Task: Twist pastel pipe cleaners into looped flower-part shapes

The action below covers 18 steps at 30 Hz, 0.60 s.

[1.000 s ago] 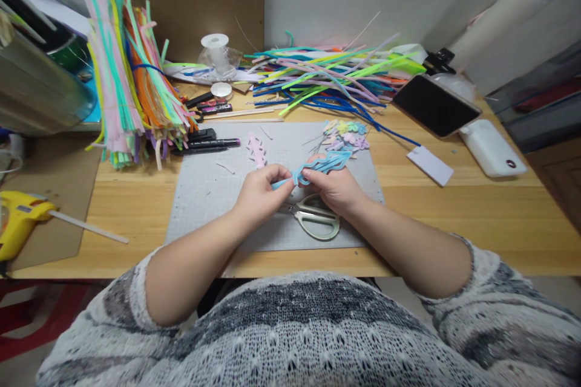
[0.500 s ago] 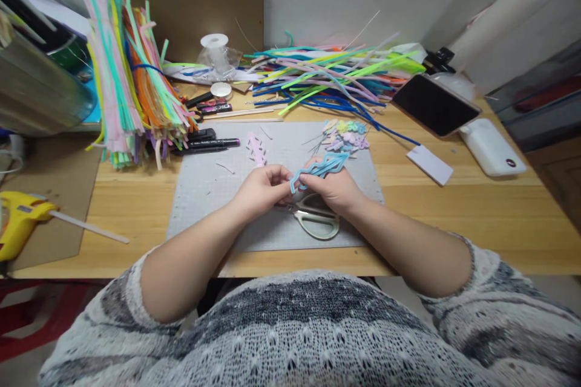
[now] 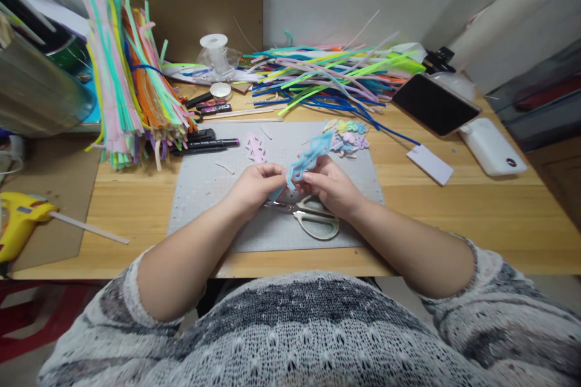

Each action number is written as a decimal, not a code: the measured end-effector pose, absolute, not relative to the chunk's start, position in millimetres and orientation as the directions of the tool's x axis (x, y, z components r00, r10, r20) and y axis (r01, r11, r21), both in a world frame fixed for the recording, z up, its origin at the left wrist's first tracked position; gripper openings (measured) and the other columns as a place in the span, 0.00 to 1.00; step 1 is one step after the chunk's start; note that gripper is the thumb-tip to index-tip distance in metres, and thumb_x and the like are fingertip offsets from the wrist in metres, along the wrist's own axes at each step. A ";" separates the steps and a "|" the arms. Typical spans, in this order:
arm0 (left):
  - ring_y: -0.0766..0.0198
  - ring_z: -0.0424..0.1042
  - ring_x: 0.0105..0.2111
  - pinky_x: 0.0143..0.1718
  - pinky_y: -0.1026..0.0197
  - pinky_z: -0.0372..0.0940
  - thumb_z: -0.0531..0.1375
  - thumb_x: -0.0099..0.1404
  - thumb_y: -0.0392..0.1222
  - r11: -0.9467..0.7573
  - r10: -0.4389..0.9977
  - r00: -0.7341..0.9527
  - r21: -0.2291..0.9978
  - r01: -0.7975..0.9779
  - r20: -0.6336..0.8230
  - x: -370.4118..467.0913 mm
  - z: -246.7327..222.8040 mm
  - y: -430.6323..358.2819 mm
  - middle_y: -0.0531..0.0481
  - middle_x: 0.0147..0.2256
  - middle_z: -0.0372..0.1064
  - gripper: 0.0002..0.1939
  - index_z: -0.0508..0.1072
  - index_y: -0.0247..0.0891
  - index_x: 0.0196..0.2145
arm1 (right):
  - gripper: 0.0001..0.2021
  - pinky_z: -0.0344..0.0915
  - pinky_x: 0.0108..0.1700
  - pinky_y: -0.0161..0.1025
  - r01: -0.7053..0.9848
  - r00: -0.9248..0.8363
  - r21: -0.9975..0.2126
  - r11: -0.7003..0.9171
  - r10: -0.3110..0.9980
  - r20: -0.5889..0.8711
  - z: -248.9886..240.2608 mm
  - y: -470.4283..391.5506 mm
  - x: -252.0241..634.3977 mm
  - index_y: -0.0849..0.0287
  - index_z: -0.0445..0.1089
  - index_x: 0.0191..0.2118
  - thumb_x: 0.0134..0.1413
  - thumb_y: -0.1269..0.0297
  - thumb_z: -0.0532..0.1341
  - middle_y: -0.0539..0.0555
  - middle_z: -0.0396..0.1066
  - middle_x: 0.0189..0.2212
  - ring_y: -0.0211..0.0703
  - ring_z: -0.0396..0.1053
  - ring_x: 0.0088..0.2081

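Between my hands is a light-blue pipe cleaner (image 3: 313,155), bent into zigzags and slanting up to the right. My left hand (image 3: 259,186) pinches its lower end, and a bit of blue shows beneath those fingers. My right hand (image 3: 333,184) grips it along the near side with thumb and fingers. Scissors with pale handles (image 3: 318,225) lie on the grey cutting mat (image 3: 200,193) just below my hands. A pink zigzag-bent pipe cleaner (image 3: 256,148) rests on the mat beyond my left hand. Small pastel flower shapes (image 3: 351,133) are heaped behind my right hand.
Bundled pipe cleaners (image 3: 118,78) stand at the left, and a loose pile (image 3: 327,75) lies along the back. Black markers (image 3: 204,145) sit by the mat. A yellow glue gun (image 3: 22,221) is far left; a phone (image 3: 436,104) and white power bank (image 3: 492,148) lie right.
The blue pipe cleaner has turned to point more steeply upward, its zigzags showing more openly. My right hand has shifted slightly, and my left hand has moved a little left.
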<state>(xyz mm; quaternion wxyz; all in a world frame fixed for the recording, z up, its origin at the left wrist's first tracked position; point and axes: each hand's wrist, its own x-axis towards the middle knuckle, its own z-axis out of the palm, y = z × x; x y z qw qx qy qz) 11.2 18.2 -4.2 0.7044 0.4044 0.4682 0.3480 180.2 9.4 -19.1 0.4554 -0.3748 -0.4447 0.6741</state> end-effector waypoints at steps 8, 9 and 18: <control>0.70 0.66 0.24 0.30 0.66 0.60 0.67 0.45 0.38 0.245 0.969 0.035 0.945 -0.215 -0.243 19.6 -15.4 13.6 0.55 0.22 0.70 0.07 0.73 0.35 0.24 | 0.15 0.54 0.18 0.29 -0.100 -0.335 -0.958 -0.267 0.916 -0.221 -13.2 -4.4 168.6 0.60 0.64 0.31 0.47 0.54 0.65 0.48 0.68 0.23 0.32 0.64 0.19; 0.70 0.66 0.24 0.31 0.66 0.60 0.66 0.46 0.37 0.233 0.972 0.038 0.948 -0.217 -0.230 21.0 -16.7 12.2 0.55 0.23 0.70 0.07 0.73 0.35 0.24 | 0.15 0.55 0.18 0.29 -0.106 -0.331 -0.962 -0.253 0.921 -0.205 -12.5 -5.9 167.1 0.60 0.65 0.31 0.47 0.54 0.65 0.48 0.68 0.23 0.32 0.64 0.19; 0.72 0.62 0.18 0.21 0.68 0.55 0.66 0.45 0.38 0.357 0.934 0.141 0.868 -0.344 -0.328 27.5 -16.1 6.9 0.56 0.19 0.67 0.09 0.70 0.36 0.25 | 0.17 0.55 0.19 0.27 -0.188 -0.307 -0.911 -0.366 0.903 -0.300 -11.6 -5.2 166.2 0.61 0.66 0.27 0.43 0.52 0.66 0.46 0.65 0.18 0.30 0.61 0.18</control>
